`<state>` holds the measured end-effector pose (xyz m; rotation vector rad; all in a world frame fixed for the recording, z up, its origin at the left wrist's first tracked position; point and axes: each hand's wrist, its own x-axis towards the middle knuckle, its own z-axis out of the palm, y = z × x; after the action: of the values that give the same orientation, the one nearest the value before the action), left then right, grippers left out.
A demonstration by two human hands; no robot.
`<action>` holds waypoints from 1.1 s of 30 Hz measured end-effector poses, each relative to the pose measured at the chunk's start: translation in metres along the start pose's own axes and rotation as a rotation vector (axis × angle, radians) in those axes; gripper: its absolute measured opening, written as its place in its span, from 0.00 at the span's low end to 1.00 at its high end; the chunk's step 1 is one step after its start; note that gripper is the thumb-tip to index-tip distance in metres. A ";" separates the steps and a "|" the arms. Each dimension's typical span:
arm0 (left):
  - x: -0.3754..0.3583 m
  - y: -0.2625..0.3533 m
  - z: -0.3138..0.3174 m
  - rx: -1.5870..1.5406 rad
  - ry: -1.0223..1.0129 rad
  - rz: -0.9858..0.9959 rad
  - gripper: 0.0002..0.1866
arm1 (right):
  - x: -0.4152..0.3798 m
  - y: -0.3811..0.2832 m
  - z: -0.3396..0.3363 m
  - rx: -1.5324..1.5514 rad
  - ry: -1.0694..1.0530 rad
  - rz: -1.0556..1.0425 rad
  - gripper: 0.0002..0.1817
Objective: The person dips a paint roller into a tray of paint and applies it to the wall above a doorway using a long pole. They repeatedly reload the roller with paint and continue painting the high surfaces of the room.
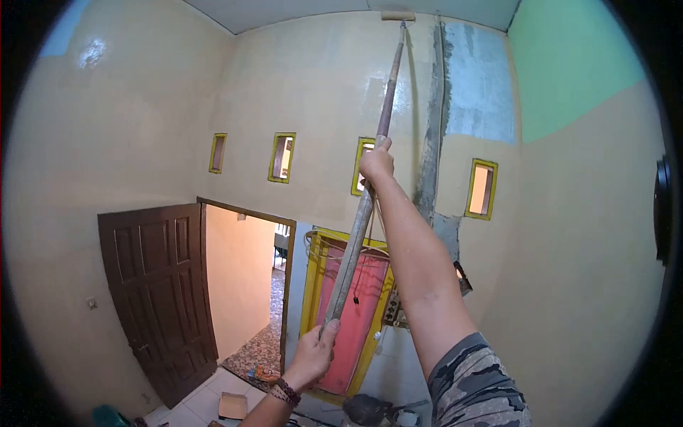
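A long pole (353, 242) slants up across the view, with a paint roller (398, 16) at its far end, against the top of the wall near the ceiling. My right hand (377, 162) is wrapped round the pole at mid-length, the arm stretched upward. Lower down, my left hand (313, 354) grips the pole near its lower visible part; a dark bracelet (285, 392) is on that wrist. The cream wall (320, 78) has a glossy patch left of the pole. Right of the roller are a grey vertical strip (431, 142) and a light blue patch (479, 84).
A brown door (158, 295) stands open at the left beside a doorway. Behind the pole is a yellow-framed window with a pink curtain (361, 320) and looped cables. Several small yellow-framed openings line the wall. A cardboard piece (233, 406) lies on the tiles, near a dark bundle (366, 410).
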<state>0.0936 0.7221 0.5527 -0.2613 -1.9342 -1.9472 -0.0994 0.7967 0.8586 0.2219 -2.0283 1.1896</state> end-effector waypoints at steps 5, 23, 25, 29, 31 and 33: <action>0.007 0.015 0.011 -0.012 -0.040 -0.045 0.23 | 0.005 -0.009 -0.016 -0.059 0.028 -0.034 0.34; 0.001 0.024 0.002 -0.099 -0.103 -0.161 0.20 | 0.005 -0.015 -0.009 -0.126 0.009 0.050 0.41; 0.005 0.028 -0.003 -0.134 -0.105 -0.180 0.20 | 0.002 -0.025 -0.013 -0.080 -0.023 0.083 0.32; -0.003 -0.025 0.013 -0.003 -0.011 0.071 0.20 | -0.016 0.020 0.002 -0.022 0.015 0.032 0.32; -0.021 -0.058 0.020 -0.042 -0.076 -0.155 0.19 | -0.025 0.061 0.014 -0.070 0.007 0.047 0.41; -0.042 -0.105 0.030 0.010 -0.065 -0.098 0.18 | -0.061 0.084 0.008 -0.133 0.002 0.053 0.41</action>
<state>0.0863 0.7548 0.4407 -0.2339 -2.0325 -2.0135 -0.1029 0.8234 0.7581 0.1025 -2.1140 1.0815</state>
